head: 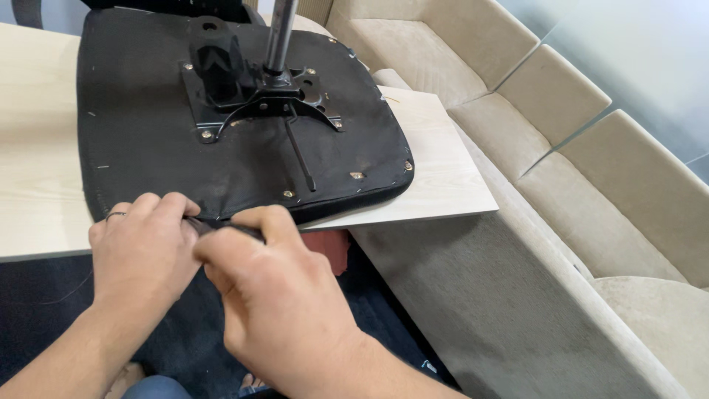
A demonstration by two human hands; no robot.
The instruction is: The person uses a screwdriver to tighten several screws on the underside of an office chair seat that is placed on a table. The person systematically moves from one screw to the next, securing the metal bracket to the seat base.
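Note:
An upside-down black chair seat [148, 140] lies on a light wooden table [436, 177], its metal mounting plate [258, 100] and gas-lift column [281, 33] pointing up. A thin black lever [301, 159] runs from the plate toward the seat's near edge. My left hand [140, 247], with a ring on one finger, presses at the seat's near edge. My right hand [277, 295] is closed around a thin dark tool [221, 227] whose tip meets the seat's edge between both hands.
A beige sofa [561, 148] stands along the right, its grey-beige side panel [473, 295] close to the table's corner. A red object [332, 247] sits under the table edge. Dark blue carpet [44, 295] covers the floor below.

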